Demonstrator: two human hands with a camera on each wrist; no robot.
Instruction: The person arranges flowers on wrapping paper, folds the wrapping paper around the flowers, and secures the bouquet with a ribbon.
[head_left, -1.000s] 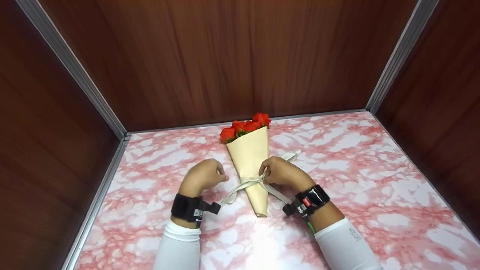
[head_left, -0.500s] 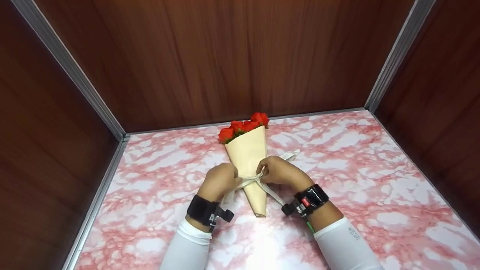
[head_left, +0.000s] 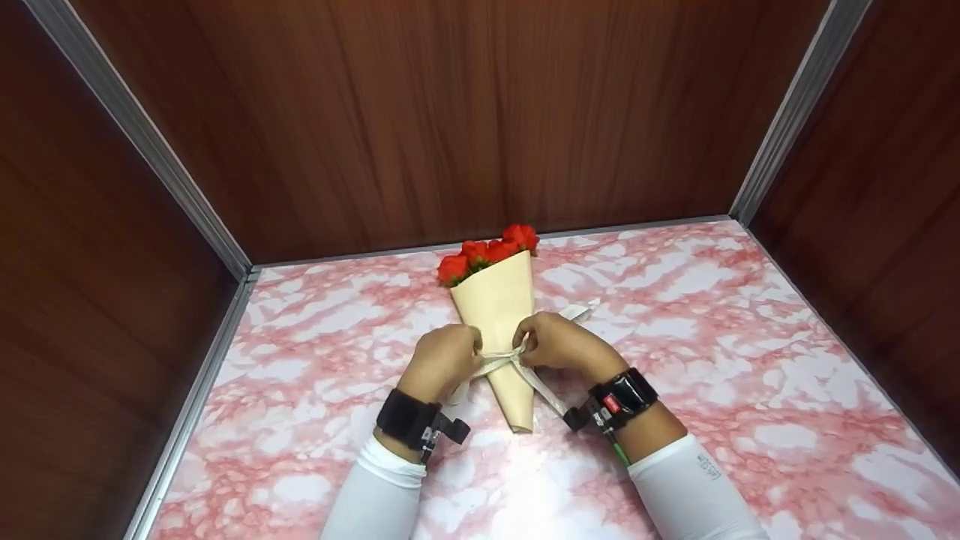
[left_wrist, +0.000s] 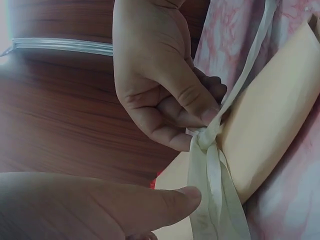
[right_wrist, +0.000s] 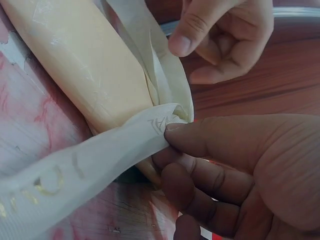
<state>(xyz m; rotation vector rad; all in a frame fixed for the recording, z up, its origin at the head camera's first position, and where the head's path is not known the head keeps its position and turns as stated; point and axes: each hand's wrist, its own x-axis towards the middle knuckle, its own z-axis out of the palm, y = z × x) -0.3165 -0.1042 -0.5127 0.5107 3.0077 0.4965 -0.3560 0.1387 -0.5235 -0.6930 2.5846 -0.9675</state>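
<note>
A bouquet of red roses (head_left: 487, 251) in a cream paper wrap (head_left: 496, 300) lies on the table. A cream ribbon (head_left: 498, 364) goes round its narrow part, crossing in a knot (left_wrist: 204, 137). My right hand (head_left: 559, 343) pinches the ribbon at this knot between thumb and fingers; the thumb (right_wrist: 200, 135) presses the printed band in the right wrist view. My left hand (head_left: 444, 358) is at the left side of the ribbon. Its thumb (left_wrist: 172, 204) overlaps the ribbon's edge in the left wrist view, while the right wrist view shows thumb and loosely curled fingers apart.
The pink-and-white marbled table (head_left: 322, 420) is walled by dark wood panels (head_left: 420, 135) with metal edging (head_left: 187, 180). One ribbon end (head_left: 581, 311) sticks out behind my right hand. A ribbon tail (head_left: 547, 394) runs toward the right wrist strap (head_left: 626, 394).
My left hand has moved right, from beside the bouquet up to the ribbon at the paper's left edge. My right hand keeps its pinch at the knot, nearly still.
</note>
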